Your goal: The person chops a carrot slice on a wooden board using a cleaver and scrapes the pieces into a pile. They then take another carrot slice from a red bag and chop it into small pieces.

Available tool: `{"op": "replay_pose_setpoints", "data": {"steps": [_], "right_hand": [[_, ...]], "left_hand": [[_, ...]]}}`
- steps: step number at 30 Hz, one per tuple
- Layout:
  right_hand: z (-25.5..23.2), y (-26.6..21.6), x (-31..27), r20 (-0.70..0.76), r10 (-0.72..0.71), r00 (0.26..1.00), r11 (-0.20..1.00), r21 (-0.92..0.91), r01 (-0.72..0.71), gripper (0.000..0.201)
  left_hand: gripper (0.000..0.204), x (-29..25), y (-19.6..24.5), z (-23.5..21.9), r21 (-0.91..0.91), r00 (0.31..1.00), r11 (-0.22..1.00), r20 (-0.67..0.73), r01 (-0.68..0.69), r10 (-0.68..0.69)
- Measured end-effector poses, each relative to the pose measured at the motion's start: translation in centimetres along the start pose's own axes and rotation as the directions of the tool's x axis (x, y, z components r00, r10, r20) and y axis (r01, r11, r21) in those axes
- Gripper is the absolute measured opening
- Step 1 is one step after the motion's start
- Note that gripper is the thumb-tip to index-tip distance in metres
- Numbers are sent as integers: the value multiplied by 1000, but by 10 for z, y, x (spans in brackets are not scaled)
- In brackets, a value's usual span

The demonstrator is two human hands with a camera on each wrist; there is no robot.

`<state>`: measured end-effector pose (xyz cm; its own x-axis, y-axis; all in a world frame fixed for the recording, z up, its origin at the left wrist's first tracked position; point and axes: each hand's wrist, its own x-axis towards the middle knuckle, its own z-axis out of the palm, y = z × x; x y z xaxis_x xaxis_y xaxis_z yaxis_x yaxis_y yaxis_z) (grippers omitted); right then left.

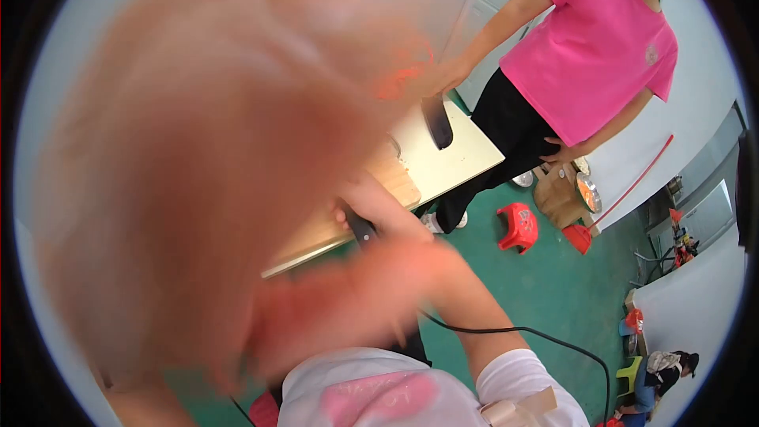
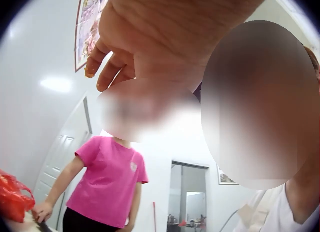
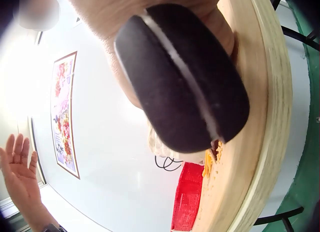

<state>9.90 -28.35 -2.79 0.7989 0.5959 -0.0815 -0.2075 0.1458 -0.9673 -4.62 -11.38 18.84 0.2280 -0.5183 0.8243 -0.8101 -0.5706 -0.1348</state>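
Observation:
My left hand [image 1: 213,150] is raised close to the head camera, large and blurred. In the left wrist view, orange bits cling to the fingertips of this hand [image 2: 150,37], which holds nothing. The right wrist view shows its palm facing outward with the fingers extended. Down at the wooden board [image 1: 395,182], my right hand [image 1: 375,205] grips a black handle [image 1: 361,229]. That handle [image 3: 200,77] fills the middle of the right wrist view under my right hand [image 3: 110,22]; orange shreds [image 3: 207,164] lie beyond it on the board. The blade is mostly hidden.
Across the table [image 1: 466,154], a person in a pink shirt [image 1: 593,39] has one hand at a dark blade [image 1: 437,122]. A red stool [image 1: 519,227], a dustpan [image 1: 579,239] and bowls are on the green floor. A red bag [image 2: 15,197] lies beside that person.

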Motion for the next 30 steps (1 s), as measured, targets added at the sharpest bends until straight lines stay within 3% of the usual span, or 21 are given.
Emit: {"op": "replay_pose_setpoints", "data": {"steps": [1, 2, 7, 14, 17, 21, 28, 30], "right_hand": [[0, -4, 1, -54, 79, 995, 972, -217, -89, 21], [1, -7, -3, -86, 100, 991, 965, -233, -118, 21], [0, -1, -4, -86, 71, 994, 969, -232, -89, 21], [-5, 4, -1, -77, 61, 995, 964, -254, -79, 20], [1, -3, 7, -35, 52, 998, 970, -237, -59, 19], [2, -5, -10, -85, 92, 992, 970, -216, -109, 20], [0, -2, -3, -100, 85, 991, 977, -186, -102, 18], [1, -5, -5, -75, 52, 996, 977, -203, -66, 17]], "left_hand": [[57, 3, 0, -3, -3, 1000, 1000, -11, -5, 5], [58, 7, 0, -7, 15, 1000, 1000, 19, -12, 12], [64, 25, 6, -27, 112, 982, 992, 184, -51, 30], [58, 31, -2, -27, 257, 971, 944, -61, -209, 231], [56, 32, -6, -28, 288, 956, 926, -87, -245, 280], [53, 33, -12, -28, 229, 954, 941, -109, -249, 279], [50, 38, -15, -40, 302, 955, 914, -34, -271, 295], [52, 37, -9, -46, 239, 961, 931, 78, -276, 264]]}}
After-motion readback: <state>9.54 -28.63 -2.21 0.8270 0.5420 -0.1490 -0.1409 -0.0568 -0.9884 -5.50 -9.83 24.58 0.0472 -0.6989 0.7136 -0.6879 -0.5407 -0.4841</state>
